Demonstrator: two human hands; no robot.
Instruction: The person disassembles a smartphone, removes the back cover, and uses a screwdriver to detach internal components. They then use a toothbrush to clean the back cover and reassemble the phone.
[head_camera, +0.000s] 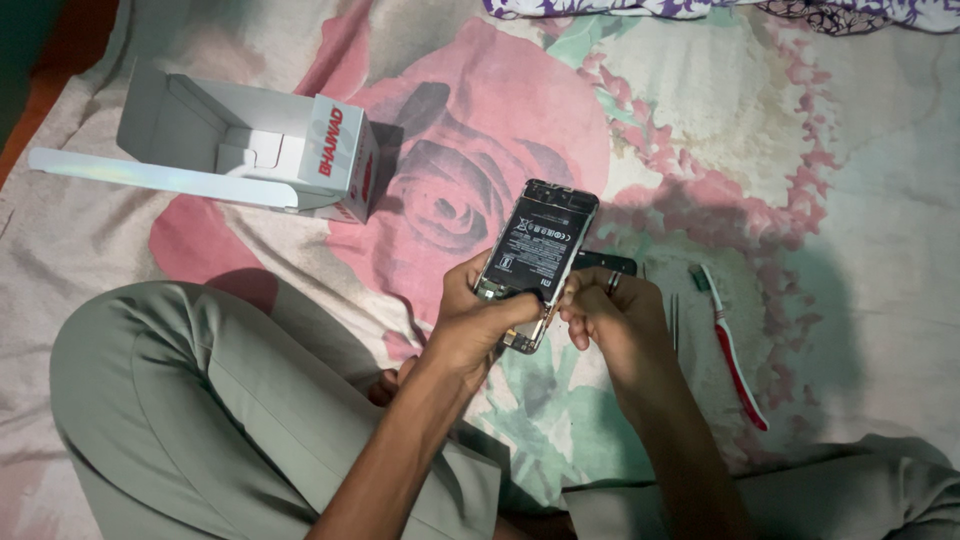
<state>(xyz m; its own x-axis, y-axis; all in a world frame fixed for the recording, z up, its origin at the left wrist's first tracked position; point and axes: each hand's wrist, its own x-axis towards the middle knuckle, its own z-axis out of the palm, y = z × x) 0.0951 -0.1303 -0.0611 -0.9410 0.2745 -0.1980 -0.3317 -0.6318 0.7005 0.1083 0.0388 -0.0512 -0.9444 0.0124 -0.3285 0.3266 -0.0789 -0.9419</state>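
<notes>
My left hand (478, 318) clamps the lower end of the opened phone (537, 250), held above the floral bedsheet (800, 180), while my right hand (612, 312) pinches at its bottom edge. If the pinch slips, the exposed battery could get gouged; tweezers (674, 322) and toothbrush (732, 355) lie close beside.

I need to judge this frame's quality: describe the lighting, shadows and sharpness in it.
Head view: dim, warm light; the hands and opened phone throw a broad soft shadow rightward over the floral sheet, darkening the toothbrush. The white box is brightest, without glare. Focus is fairly sharp on the phone, and the frame corners fall dark.
</notes>
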